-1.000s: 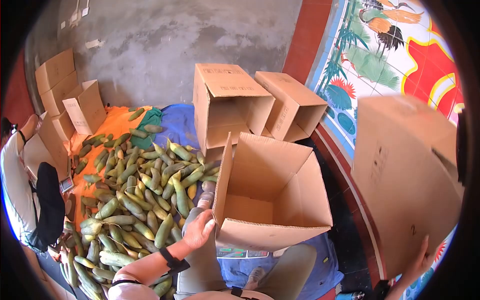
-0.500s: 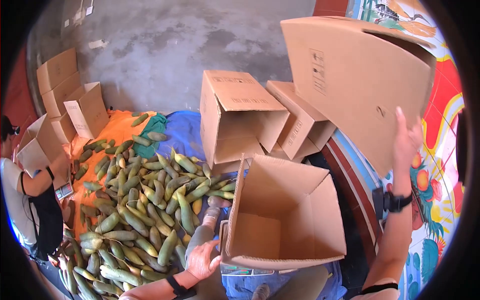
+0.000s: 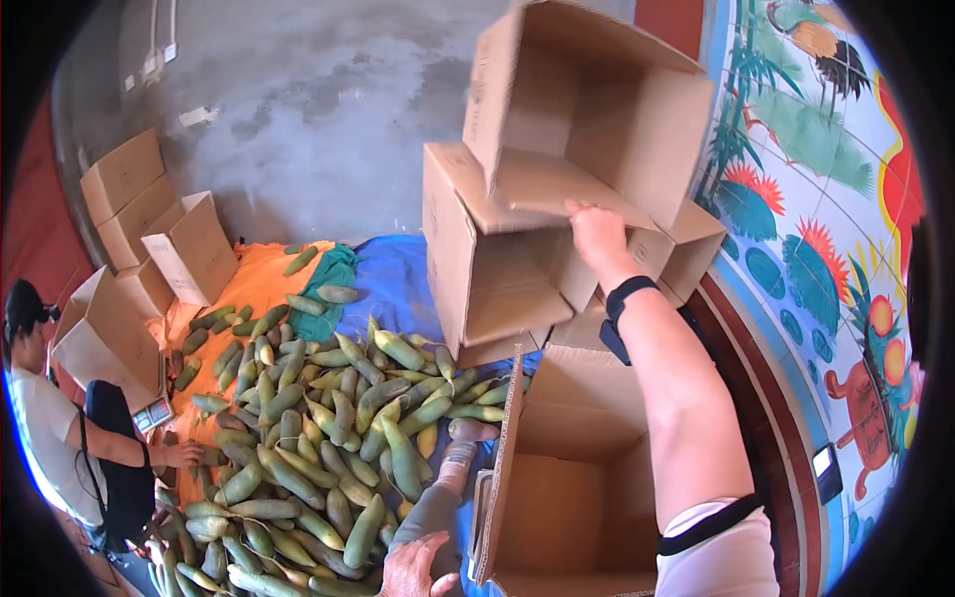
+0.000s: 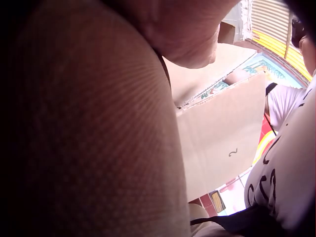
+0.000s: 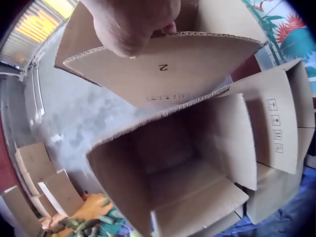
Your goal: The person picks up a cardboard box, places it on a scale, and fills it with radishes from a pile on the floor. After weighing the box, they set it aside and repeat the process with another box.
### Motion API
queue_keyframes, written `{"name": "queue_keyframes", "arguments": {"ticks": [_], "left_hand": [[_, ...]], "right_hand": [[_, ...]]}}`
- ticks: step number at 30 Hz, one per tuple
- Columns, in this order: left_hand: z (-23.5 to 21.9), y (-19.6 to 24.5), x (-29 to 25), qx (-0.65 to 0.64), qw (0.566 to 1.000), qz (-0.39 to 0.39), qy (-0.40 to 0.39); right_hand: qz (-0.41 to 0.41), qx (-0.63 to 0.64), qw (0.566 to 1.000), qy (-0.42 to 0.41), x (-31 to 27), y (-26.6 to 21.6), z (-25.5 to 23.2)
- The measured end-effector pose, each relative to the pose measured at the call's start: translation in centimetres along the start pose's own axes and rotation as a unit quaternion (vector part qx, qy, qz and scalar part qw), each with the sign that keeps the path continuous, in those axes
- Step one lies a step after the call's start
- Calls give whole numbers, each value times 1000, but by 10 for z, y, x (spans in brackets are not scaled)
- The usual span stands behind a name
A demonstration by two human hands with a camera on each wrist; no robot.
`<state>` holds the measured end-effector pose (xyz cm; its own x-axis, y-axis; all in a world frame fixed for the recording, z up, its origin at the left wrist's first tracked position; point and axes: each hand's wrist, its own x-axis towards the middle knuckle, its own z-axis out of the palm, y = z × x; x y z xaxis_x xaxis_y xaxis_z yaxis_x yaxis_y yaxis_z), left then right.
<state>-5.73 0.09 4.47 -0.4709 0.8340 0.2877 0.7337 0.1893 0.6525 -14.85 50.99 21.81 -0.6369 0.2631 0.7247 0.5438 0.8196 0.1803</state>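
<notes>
My right hand [image 3: 600, 239] grips the lower edge of an open cardboard box [image 3: 668, 129], thumb and fingers pinching its flap. The mouth of this box faces me, and it is raised over a stack of other boxes. In the right wrist view a figure 2 shows on its flap. My left hand [image 3: 418, 569] is low in the head view with fingers spread, holding nothing. It is beside an upright open box [image 3: 557, 493], whose inside holds nothing that shows. My right forearm hides part of that box. To the left lies a big heap of green radishes [image 3: 328, 438].
Two boxes lie on their sides at the back, one nearer [image 3: 448, 249] and one further right [image 3: 696, 254]. More boxes [image 3: 129, 199] are stacked far left. Another person [image 3: 60, 428] sits at left, a hand at the radishes. A painted tile wall [image 3: 796, 199] borders the right.
My right hand has swung the box from the right side up and across to above the back boxes, turning its mouth towards me. My left hand has come off the near box's edge.
</notes>
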Motion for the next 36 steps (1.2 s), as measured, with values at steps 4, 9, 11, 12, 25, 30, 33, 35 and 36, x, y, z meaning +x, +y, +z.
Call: {"name": "queue_keyframes", "arguments": {"ticks": [4,9,11,12,25,30,33,35,36], "left_hand": [[2,-1,4,10,1000,27,11],[9,-4,3,31,999,38,-4],[13,-9,-3,68,997,43,9],[15,-9,-5,68,997,34,12],[29,-12,-3,73,990,123,12],[26,4,-3,69,994,67,-51],[28,8,1,53,988,147,-21],[34,-1,1,48,988,140,-42],[36,-5,1,43,989,129,-61]], "right_hand": [[-45,-78,990,-111,-21,-9,7],[26,-36,973,-227,-25,-12,-3],[41,-10,961,-272,-26,-18,-39],[17,-8,965,-263,-28,-16,-38],[33,57,914,-400,-177,3,-288],[250,95,922,-279,-302,36,-347],[344,147,913,-164,-378,30,-343],[392,234,873,-170,-407,21,-338],[427,292,840,-163,-417,16,-333]]}}
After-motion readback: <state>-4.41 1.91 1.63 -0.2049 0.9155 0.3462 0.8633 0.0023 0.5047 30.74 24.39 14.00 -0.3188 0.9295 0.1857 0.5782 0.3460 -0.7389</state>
